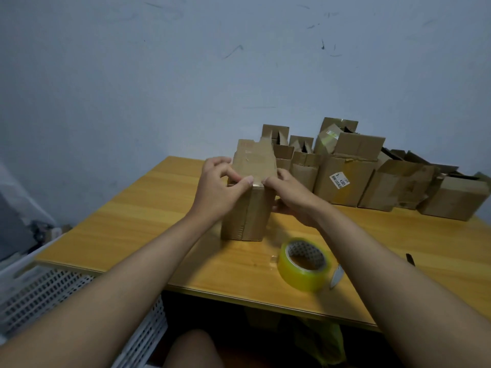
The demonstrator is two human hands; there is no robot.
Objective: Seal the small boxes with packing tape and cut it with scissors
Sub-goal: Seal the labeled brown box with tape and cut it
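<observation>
A small brown cardboard box [248, 216] stands upright in the middle of the wooden table [138, 208], with its far flap [253, 158] raised. My left hand [219, 189] grips the box's upper left edge, thumb across the top. My right hand [291, 193] holds the upper right edge, thumb on the top rim and fingers round the side. A roll of yellowish clear packing tape [305, 264] lies flat near the front edge. Just right of it, scissors [336, 277] show one blade tip; my right forearm hides most of them.
Several open cardboard boxes [345, 179] are piled along the wall at the back right. A white perforated plastic crate [53, 296] stands on the floor to the left of the table. A yellow bag [324, 341] lies under the table.
</observation>
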